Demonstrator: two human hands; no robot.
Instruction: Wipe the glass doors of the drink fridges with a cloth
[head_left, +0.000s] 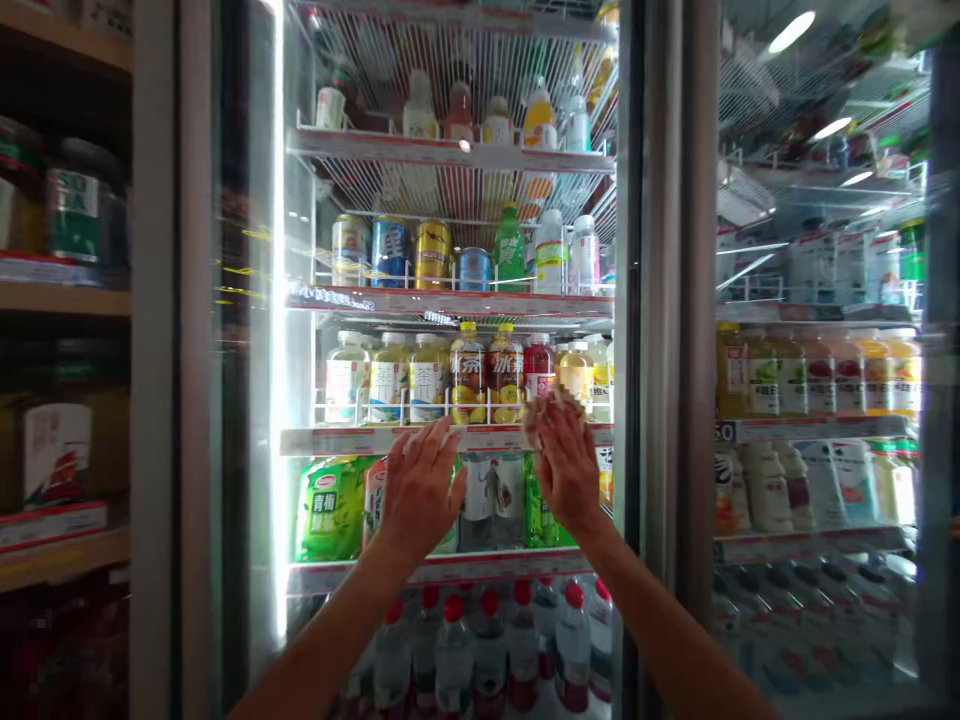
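My right hand (564, 462) presses a crumpled, light brownish cloth (556, 400) against the front of a glass-door drinks fridge, at the height of a shelf edge (484, 438). The cloth shows around and above its fingertips. To the left, my left hand (421, 485) is raised with its fingers extended and slightly apart, holding nothing. It appears to be at the glass; whether the palm touches is hard to tell. Behind the hands, iced tea bottles with yellow caps (468, 375) stand on the shelf, and a green drink pack (330, 508) is on the one below.
Upper shelves hold cans (433, 252) and bottles (540, 118). Red-capped bottles (453, 645) fill the bottom. A metal door frame (679, 300) stands to the right, with another stocked fridge section beyond. At left is a wooden shelf (64, 298) with jars and bottles.
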